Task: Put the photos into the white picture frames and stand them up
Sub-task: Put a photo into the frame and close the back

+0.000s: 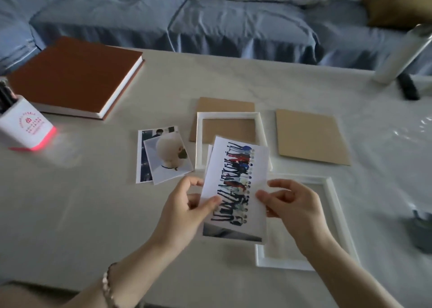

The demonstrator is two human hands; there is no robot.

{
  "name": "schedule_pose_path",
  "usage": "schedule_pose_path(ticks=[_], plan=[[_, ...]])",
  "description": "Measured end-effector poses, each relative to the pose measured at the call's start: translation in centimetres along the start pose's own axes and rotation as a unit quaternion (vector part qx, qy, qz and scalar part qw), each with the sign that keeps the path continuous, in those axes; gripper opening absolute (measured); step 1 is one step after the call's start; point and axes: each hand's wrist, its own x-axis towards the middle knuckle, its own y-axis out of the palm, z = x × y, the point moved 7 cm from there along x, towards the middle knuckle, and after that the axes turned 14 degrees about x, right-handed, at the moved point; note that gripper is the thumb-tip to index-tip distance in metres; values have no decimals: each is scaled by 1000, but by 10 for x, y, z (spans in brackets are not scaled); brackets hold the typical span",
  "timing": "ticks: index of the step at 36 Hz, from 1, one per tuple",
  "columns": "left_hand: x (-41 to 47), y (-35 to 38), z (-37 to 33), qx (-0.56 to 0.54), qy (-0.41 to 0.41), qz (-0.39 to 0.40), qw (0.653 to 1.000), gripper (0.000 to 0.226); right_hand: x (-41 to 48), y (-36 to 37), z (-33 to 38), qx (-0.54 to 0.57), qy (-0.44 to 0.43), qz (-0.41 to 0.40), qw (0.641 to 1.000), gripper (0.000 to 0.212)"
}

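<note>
I hold a small stack of photos [235, 183] above the table; the top one shows a row of standing figures. My left hand [184, 211] pinches its left edge and my right hand [294, 209] grips its right edge. Two more photos [163, 155] lie overlapped on the table to the left. One white frame [198, 139] lies flat beyond the stack, over a brown backing board [224, 105]. A second white frame [336, 214] lies flat under my right hand. Another backing board [311, 137] lies at the right.
A brown book [72, 76] lies at the back left. A white pen holder [25, 125] with a red base stands at the left edge. A white cylinder [402, 55] and a dark object [408, 86] are at the back right. A blue sofa [210, 20] runs behind the table.
</note>
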Motion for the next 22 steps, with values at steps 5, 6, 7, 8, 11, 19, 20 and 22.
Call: schedule_pose_path(ticks=[5,6,7,8,11,19,20,22], plan=[[-1,8,6,14,-17,15,1000,40,-1,-9,-11,23,40,11,999,18],[-1,8,7,24,-15,14,999,45,-1,-10,-14,28,51,15,998,15],[-1,8,7,35,-13,15,999,48,-1,-11,-16,32,58,18,998,11],[-1,8,8,47,-10,16,999,50,-1,-13,-18,34,59,16,998,8],[-2,8,9,72,-9,33,997,51,2,-24,-19,31,39,-15,999,7],[12,-36,48,203,-72,84,973,64,10,-83,12,-52,-30,-79,995,24],[12,-43,54,228,-84,92,966,78,10,-91,16,-70,-34,-81,994,23],[13,-54,65,275,-106,101,950,95,11,-106,21,-108,-39,-80,990,20]])
